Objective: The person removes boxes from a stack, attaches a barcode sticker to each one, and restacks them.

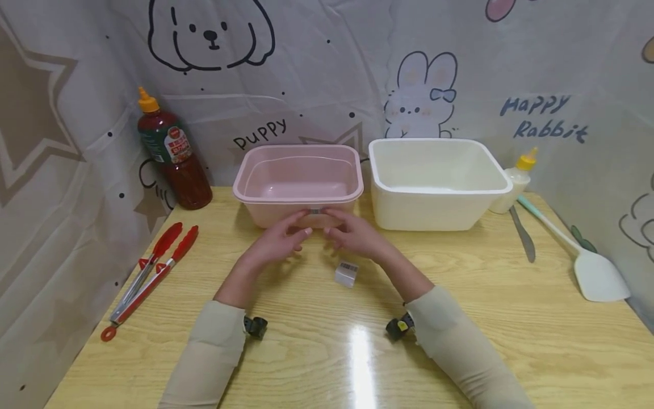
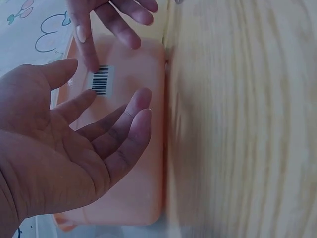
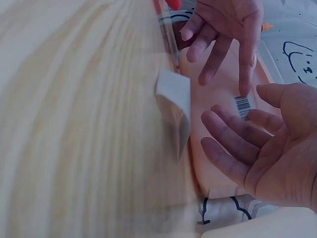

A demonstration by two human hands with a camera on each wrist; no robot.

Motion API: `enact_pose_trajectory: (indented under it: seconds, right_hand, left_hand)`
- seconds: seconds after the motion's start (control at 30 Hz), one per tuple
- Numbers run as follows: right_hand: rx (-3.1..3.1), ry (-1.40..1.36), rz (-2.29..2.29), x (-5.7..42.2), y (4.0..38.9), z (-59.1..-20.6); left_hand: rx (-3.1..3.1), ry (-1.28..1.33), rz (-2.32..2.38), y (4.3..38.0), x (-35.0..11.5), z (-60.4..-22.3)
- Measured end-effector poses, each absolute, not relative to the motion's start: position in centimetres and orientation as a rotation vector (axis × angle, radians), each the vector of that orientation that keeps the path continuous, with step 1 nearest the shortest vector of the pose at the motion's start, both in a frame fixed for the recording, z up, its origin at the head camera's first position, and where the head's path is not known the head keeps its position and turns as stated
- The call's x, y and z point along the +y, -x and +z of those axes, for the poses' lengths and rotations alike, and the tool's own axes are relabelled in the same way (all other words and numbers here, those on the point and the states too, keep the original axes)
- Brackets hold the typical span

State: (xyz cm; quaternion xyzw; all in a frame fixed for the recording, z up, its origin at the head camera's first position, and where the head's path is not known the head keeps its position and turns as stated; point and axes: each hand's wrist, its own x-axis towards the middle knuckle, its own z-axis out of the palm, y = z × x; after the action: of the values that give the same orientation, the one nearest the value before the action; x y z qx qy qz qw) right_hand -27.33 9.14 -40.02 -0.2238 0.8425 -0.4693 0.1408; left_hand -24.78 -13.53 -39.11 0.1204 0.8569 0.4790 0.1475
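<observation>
A pink plastic tub [image 1: 265, 211] stands by the back wall with a small barcode sticker [image 1: 315, 211] on its front. My left hand [image 1: 278, 241] reaches to the sticker's left end, its index fingertip right at the edge and the other fingers loosely spread. From the other side my right hand [image 1: 357, 236] points its index fingertip at the sticker's right end, fingers likewise relaxed. Both wrist views show the barcode [image 2: 101, 81] lying flat on the pink wall between the two index fingertips. A small whitish piece with a barcode [image 1: 347, 273] lies on the table just below the hands.
A white tub [image 1: 424, 210] stands right of the pink one. Red-handled tongs [image 1: 153, 272] and a red sauce bottle [image 1: 176, 159] are at the left. On the right are a yellow-capped bottle [image 1: 513, 182], a knife [image 1: 522, 236] and a white spatula [image 1: 600, 276].
</observation>
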Motion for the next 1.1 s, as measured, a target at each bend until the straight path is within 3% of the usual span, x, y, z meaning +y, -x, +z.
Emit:
enact_pose_trajectory:
  seconds: [0.33, 0.7, 1.1]
  right_hand:
    - [2.381, 0.606, -1.322, 9.6, 26.9, -40.6]
    - [2.448, 0.636, -1.242, 11.2, 26.3, -39.6]
    - [2.563, 0.644, -0.907, 12.9, 25.6, -39.7]
  left_hand:
    - [2.483, -0.290, 1.238, 24.8, -12.5, -40.4]
    - [2.507, -0.304, 1.233, 24.4, -11.8, -39.4]
    - [2.554, -0.309, 1.153, 24.2, -11.3, -39.4]
